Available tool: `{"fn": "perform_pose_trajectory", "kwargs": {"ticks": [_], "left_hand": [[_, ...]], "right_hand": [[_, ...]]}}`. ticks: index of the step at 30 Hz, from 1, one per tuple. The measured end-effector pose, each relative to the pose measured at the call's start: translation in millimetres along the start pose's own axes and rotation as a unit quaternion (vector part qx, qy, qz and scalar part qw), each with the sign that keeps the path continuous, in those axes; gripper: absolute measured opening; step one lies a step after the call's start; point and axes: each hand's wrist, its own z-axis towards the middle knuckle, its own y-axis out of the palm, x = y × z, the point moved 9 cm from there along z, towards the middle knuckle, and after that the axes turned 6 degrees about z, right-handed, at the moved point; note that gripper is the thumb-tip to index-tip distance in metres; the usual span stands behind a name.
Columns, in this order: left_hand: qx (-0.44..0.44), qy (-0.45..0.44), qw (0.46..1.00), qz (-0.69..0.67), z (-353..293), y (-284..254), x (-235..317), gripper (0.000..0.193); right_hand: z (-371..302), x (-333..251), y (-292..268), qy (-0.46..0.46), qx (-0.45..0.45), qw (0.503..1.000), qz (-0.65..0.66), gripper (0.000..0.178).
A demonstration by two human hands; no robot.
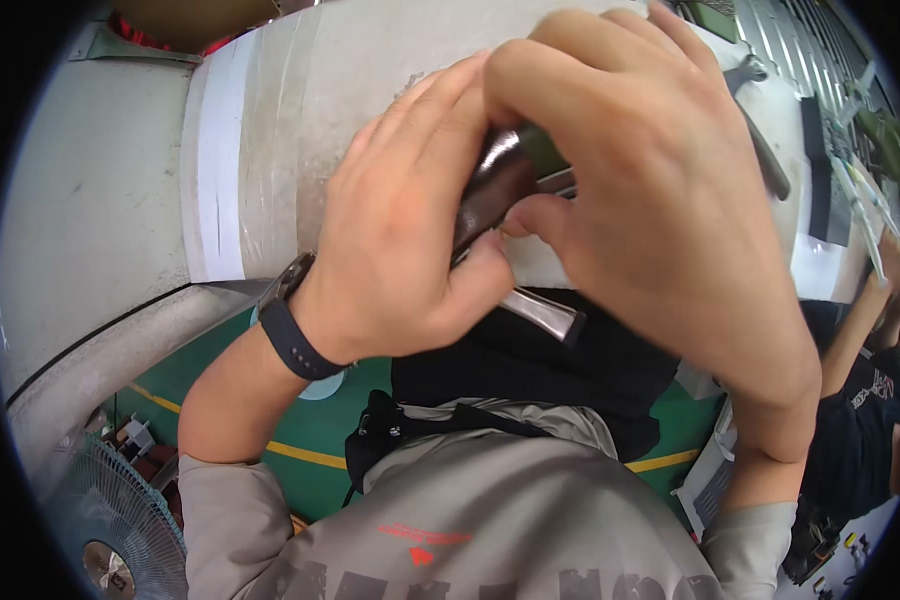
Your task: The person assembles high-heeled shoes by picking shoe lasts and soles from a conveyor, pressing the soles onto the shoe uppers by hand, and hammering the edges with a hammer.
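Observation:
A dark, glossy, curved part [500, 172] is held up over the near side of the workbench, between my two hands. My left hand [395, 215], with a dark watch strap at the wrist, is closed round its left side, thumb along its lower edge. From above and the right, my right hand [655, 155] curls over the part, its thumb tip pressed close to my left thumb. The right fingertips are hidden behind the hand. A shiny silver metal strip [545, 313] juts out below my left thumb; I cannot tell whether it belongs to the dark part.
The pale workbench [260, 150] has a white strip across its left part. On its right lie a wrench-like tool [765, 150] and a flat black piece [825, 170]. A fan [120, 520] stands at lower left. Another person's arm [860, 330] reaches in at far right.

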Motion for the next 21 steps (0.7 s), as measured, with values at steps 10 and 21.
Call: {"fn": "perform_pose_trajectory", "kwargs": {"ticks": [10,21], "left_hand": [[0.039,0.015,0.999,0.013,-0.6,0.2,1.9,0.087],[0.013,-0.011,1.0,-0.001,5.9,0.7,2.2,0.086]], "right_hand": [[-29.7,17.2,1.9,-0.094,0.093,0.99,-0.053,0.076],[-31.1,27.9,10.1,-0.068,0.091,0.993,-0.035,0.073]]}}
